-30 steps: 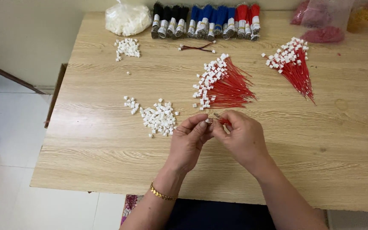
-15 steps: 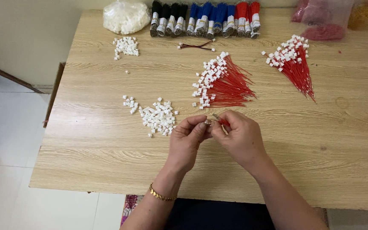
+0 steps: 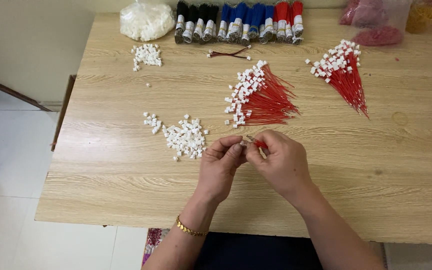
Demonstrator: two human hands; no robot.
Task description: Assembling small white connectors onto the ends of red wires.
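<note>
**Red wire pinched at the fingertips, small connector hard to see**

Red wire (image 3: 259, 144) sits low over the wooden table (image 3: 126, 165), just in front of the person, held where the two hands meet. The right hand (image 3: 280, 161) has thumb and forefinger closed tight on the wire's end, the other fingers curled in. The left hand (image 3: 221, 165) is closed too, its fingertips (image 3: 237, 148) pressed against something tiny at the wire's tip; whether that is one of the white connector housings I cannot tell, it is too small and half covered.

The risk, as I judge it, lies in that small grip: a piece this size could slip from the fingertips and roll among the loose white housings (image 3: 185, 137) lying just left of the hands, or the thin metal end could bend if pushed in crooked.

Further out, a fan of red wires with white ends (image 3: 258, 97) lies just beyond the hands, another fan (image 3: 343, 72) to the right, and bundled black, blue and red wires (image 3: 238, 22) line the far edge beside a clear bag (image 3: 146, 20).
</note>
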